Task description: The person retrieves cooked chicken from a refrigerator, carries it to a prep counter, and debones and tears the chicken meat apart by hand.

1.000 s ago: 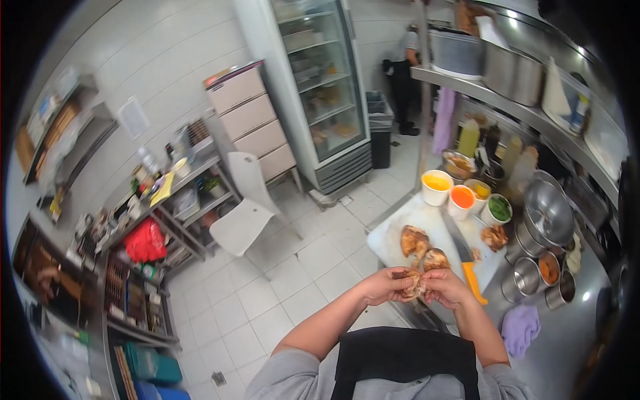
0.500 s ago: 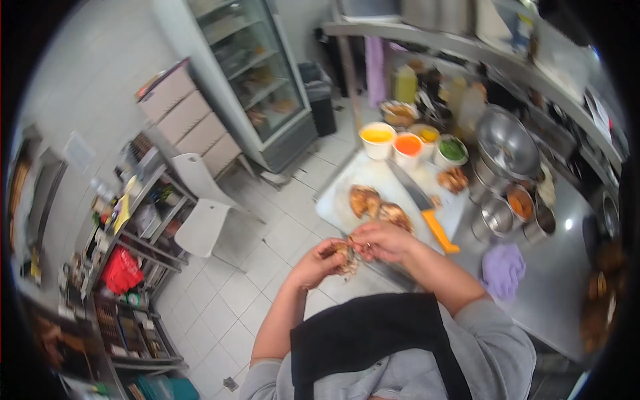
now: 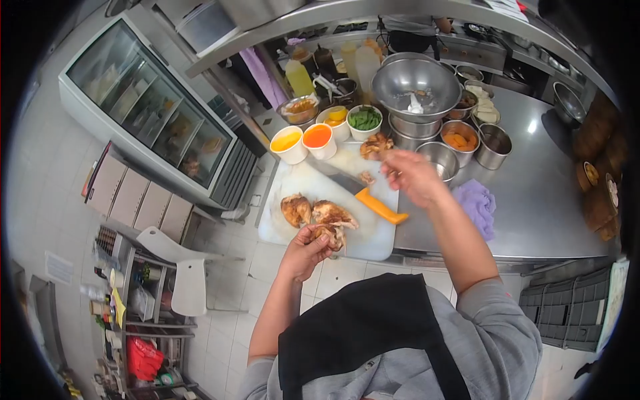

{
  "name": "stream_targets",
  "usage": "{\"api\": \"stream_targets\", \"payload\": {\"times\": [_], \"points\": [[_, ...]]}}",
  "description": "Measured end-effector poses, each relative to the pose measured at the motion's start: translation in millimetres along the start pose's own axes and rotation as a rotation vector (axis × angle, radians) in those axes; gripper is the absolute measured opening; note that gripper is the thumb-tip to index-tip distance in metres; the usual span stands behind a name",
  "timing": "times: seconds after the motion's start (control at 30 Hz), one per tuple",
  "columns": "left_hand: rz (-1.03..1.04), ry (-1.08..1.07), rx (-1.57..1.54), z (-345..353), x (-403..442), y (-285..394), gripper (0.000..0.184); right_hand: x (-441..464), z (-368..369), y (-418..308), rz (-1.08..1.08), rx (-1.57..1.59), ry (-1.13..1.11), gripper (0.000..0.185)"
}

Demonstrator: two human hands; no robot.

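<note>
My left hand (image 3: 305, 255) grips a browned piece of meat (image 3: 331, 237) over the near edge of the white cutting board (image 3: 280, 179). My right hand (image 3: 415, 179) is raised over the board's right side, beside a small pile of browned meat (image 3: 375, 145); its fingers are bent together, and anything between them is too small to make out. Two larger browned pieces, one at the left (image 3: 295, 211) and one nearer the middle (image 3: 333, 215), lie on the board. A knife with an orange handle (image 3: 381, 206) rests across the board, its handle over the right edge.
Tubs of yellow (image 3: 288, 145) and orange sauce (image 3: 319, 141) and of green leaves (image 3: 365, 123) line the board's back. Steel bowls (image 3: 416, 87) and pots (image 3: 494, 145) stand to the right, near a purple cloth (image 3: 475, 209). A steel shelf (image 3: 333, 25) runs above; a person (image 3: 410, 27) is behind.
The view has swung right. My hands were together at a piece of meat; now they are apart, with my right hand moved away toward the small pile and my left still holding meat.
</note>
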State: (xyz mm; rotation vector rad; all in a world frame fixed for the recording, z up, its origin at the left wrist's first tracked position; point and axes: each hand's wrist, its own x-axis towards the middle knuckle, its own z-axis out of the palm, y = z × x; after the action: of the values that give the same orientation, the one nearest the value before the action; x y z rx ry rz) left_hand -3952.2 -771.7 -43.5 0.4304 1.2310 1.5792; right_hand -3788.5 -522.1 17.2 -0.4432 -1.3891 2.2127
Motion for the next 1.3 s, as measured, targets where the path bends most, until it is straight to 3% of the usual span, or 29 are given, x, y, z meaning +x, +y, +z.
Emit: {"api": "stream_targets", "payload": {"times": [0.13,0.27,0.4,0.43,0.5,0.53,0.6,0.67,0.73,0.8,0.83,0.87,0.93,1.0,1.07,1.2,1.3], "points": [[-0.002,0.025,-0.023,21.8,3.2,5.9,0.025,-9.0,-36.5,-56.2,-0.349,0.004,0.207,0.026],[-0.006,-0.045,-0.042,18.5,4.0,2.3,0.03,1.5,-50.6,-99.8,-0.734,-0.37,0.471,0.025],[0.039,0.002,-0.186,9.4,0.4,3.0,0.027,71.6,-88.7,-107.6,-1.047,-0.795,0.554,0.019],[0.04,-0.026,-0.225,6.2,-2.7,4.2,0.026,93.0,-106.6,-104.5,-1.048,-0.788,0.518,0.019],[0.071,0.026,-0.251,-1.8,-10.5,6.8,0.025,121.7,-122.0,-99.0,-0.95,-1.846,0.672,0.022],[0.084,0.058,-0.263,-4.7,-13.0,7.5,0.025,129.3,-121.6,-94.2,-0.961,-1.848,0.656,0.022],[0.12,0.09,-0.305,-11.3,-22.4,10.6,0.024,127.7,-100.5,-86.0,-0.273,-1.766,0.665,0.024],[0.16,0.179,-0.32,-17.5,-30.3,12.7,0.023,108.6,-55.0,-87.1,-0.271,-1.814,0.71,0.023],[0.178,0.187,-0.353,-28.7,-32.1,7.0,0.023,103.6,-39.9,-71.6,-0.797,-1.725,0.618,0.023],[0.227,0.211,-0.236,-37.6,-32.7,2.5,0.023,74.3,35.6,-36.8,-0.769,-1.363,0.285,0.023],[0.257,0.25,-0.214,-35.7,-32.9,3.2,0.022,56.6,68.1,-15.8,-0.579,-1.154,0.045,0.022],[0.246,0.254,-0.223,-34.8,-33.7,4.6,0.022,41.0,99.0,2.0,-0.347,-1.119,-0.18,0.026],[0.327,0.32,0.007,-34.0,-34.6,9.3,0.022,14.7,144.7,36.5,-0.225,-1.069,-0.489,0.031],[0.353,0.31,0.079,-36.0,-38.9,11.7,0.023,7.8,167.8,62.4,-0.4,-1.133,-0.526,0.028],[0.324,0.366,0.296,-39.3,-42.6,13.7,0.023,12.5,170.4,78.4,-0.393,-1.135,-0.544,0.025],[0.399,0.3,0.254,-49.5,-45.3,6.7,0.021,12.6,172.4,80.4,-0.492,-1.118,-0.61,0.018],[0.225,0.206,0.271,-44.2,-51.0,8.7,0.018,2.9,175.6,79.0,-0.565,-1.208,-0.576,0.013]]}}
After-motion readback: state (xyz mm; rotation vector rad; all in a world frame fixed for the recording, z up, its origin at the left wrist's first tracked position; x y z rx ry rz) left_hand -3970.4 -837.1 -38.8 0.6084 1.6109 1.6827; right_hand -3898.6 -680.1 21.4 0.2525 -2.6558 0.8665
